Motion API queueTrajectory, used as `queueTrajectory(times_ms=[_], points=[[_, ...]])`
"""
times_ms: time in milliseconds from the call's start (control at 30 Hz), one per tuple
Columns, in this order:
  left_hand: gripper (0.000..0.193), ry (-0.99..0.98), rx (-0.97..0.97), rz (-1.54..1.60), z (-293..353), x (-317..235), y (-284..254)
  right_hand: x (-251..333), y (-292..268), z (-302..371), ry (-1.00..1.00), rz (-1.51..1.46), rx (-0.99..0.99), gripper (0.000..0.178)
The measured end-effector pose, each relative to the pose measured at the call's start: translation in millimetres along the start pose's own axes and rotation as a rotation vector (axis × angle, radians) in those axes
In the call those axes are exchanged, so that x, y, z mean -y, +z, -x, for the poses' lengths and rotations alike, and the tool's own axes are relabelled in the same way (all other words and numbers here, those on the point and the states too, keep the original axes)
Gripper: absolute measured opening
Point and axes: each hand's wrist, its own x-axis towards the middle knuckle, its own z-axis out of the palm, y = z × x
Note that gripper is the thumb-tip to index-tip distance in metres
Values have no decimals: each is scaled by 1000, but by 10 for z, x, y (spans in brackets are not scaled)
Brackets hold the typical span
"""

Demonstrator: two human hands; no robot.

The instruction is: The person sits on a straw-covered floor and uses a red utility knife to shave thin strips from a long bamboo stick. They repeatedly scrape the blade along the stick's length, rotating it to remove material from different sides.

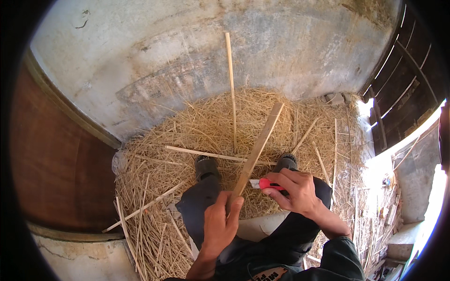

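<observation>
Straw (206, 126) spreads widest, from eight o'clock through twelve to four. Over it, the flat wooden strip (260, 147) points toward one o'clock; it looks light, stiff and perhaps splintery, best gripped low, where the left hand (220, 222) wraps its fingers round it. At four o'clock, the right hand (297, 192) curls its fingers snugly around the red cutter (266, 183), blade (254, 183) toward nine, beside the strip.

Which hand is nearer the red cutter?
The right hand: it holds the red cutter. The left hand grips the wooden strip, off to the cutter's left, not touching it.
</observation>
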Motion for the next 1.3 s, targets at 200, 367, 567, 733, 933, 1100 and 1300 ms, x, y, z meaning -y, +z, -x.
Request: queueTrajectory(times_ms=[200, 367, 567, 733, 933, 1100, 1300], points=[[31, 58, 19, 33, -5, 14, 73, 18, 93, 23, -59, 57, -36, 28], [28, 153, -59, -66, -3, 10, 158, 40, 95, 21, -72, 62, -29, 29], [35, 73, 30, -107, -21, -1, 138, 46, 103, 20, -49, 89, -66, 30], [34, 40, 37, -114, 0, -42, 157, 39, 94, 54, -30, 122, -71, 30], [34, 36, 46, -143, 25, -20, 142, 48, 75, 48, -33, 103, -92, 28], [33, 42, 58, -123, 35, 11, 131, 38, 98, 93, -6, 119, -85, 26], [35, -39, 151, -124, 279, 61, 81, -394, -156, -24, 395, 209, -435, 25]])
